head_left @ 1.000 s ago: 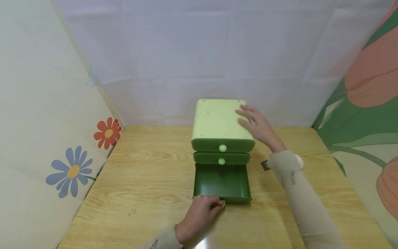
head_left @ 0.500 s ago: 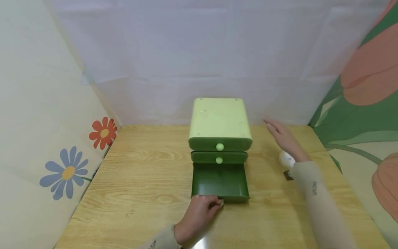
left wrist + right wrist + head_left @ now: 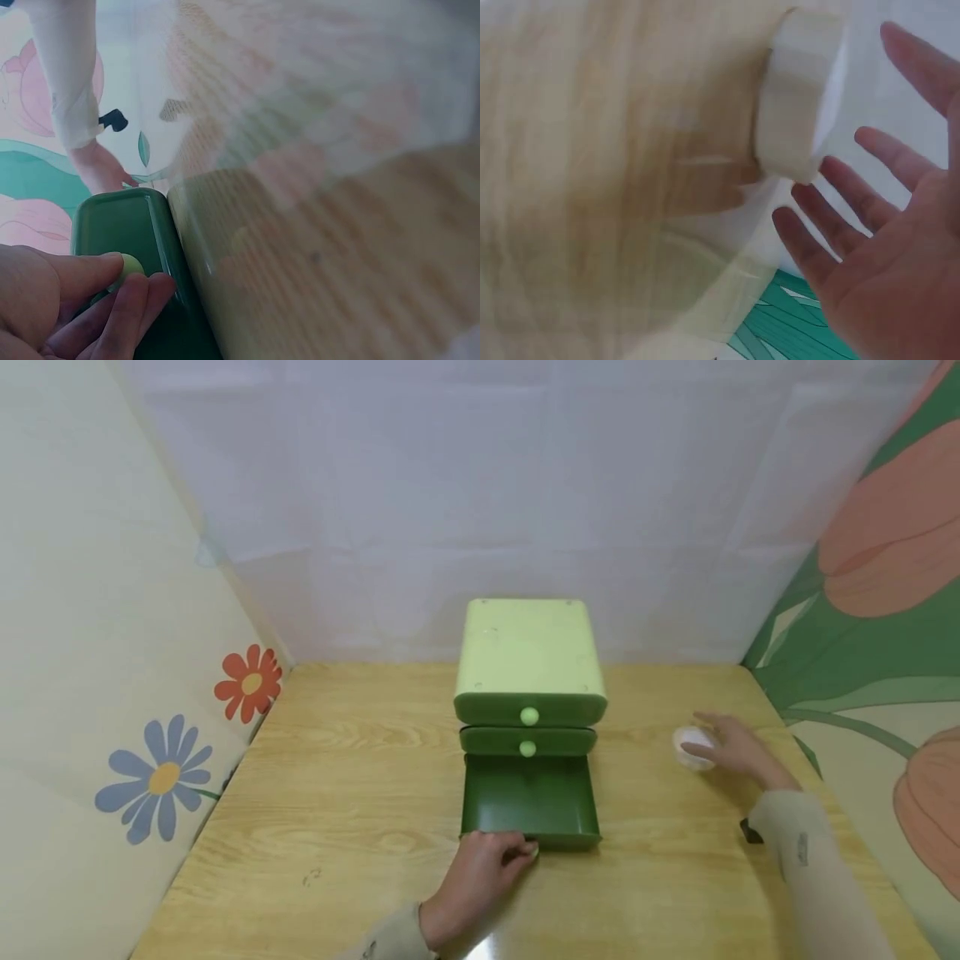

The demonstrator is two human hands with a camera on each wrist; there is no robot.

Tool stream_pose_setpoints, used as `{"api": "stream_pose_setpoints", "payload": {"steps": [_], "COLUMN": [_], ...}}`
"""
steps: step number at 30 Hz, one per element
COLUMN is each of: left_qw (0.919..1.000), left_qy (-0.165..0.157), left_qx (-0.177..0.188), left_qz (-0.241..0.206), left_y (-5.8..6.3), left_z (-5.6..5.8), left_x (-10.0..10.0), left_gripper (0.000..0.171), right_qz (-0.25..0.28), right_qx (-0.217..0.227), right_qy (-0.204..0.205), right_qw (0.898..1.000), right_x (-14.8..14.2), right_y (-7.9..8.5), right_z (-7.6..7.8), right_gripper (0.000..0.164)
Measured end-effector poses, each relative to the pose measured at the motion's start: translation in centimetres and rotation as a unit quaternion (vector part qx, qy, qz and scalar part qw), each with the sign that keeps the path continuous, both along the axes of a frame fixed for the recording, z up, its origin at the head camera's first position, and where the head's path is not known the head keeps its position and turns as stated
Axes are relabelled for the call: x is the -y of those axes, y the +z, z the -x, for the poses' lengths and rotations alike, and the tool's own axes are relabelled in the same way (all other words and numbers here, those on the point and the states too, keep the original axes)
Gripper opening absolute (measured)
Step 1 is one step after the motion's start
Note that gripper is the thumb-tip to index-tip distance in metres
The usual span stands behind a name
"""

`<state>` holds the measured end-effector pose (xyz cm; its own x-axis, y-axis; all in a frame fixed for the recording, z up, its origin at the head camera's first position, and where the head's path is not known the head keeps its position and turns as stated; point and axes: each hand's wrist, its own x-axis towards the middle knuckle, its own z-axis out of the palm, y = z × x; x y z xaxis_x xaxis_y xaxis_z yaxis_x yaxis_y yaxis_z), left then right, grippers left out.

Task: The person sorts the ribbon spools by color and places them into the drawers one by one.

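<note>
A small drawer cabinet (image 3: 528, 647), light green with dark green fronts, stands on the table. Its bottom drawer (image 3: 530, 795) is pulled out, with nothing visible inside. My left hand (image 3: 474, 883) pinches that drawer's pale green knob (image 3: 133, 265) between thumb and fingers. To the right of the cabinet lies a short white cylinder (image 3: 686, 743), seen larger in the right wrist view, its exact kind unclear. Over its right side hovers my right hand (image 3: 738, 752), fingers spread; in the right wrist view a gap shows between palm and cylinder.
Above the pulled-out drawer, the middle drawer (image 3: 555, 741) and top drawer (image 3: 487, 708) are pushed in. A white cloth backdrop (image 3: 420, 510) hangs behind the wood-grain table (image 3: 360, 777). Flower-printed panels (image 3: 67, 635) stand at both sides.
My right hand has left the cabinet's top, moving right and down to the white cylinder. My left hand stays at the drawer knob, and the drawer has not moved.
</note>
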<state>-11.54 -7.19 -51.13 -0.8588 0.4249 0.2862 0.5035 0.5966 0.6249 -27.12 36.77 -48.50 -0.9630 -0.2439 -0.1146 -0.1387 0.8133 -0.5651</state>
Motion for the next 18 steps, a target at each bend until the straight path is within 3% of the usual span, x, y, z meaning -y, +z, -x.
{"api": "stream_pose_setpoints", "payload": {"steps": [7,18], "left_qw": [0.9999,0.9998], "left_qy": [-0.004,-0.003], "left_qx": [-0.010,-0.016], "left_qz": [-0.001,0.009], "left_y": [-0.2,-0.4], "left_z": [0.0,0.2], "left_x": [0.0,0.1], "left_gripper": [0.007,0.004], "right_qz": [-0.022,-0.038], "right_qx": [-0.005,-0.029], "right_qy": [0.009,0.011], "right_qw": [1.000,0.999], "right_x": [0.2,0.6], "right_y": [-1.1,-1.2], "right_z": [-0.6,-0.4], "right_gripper": [0.092,0.082]}}
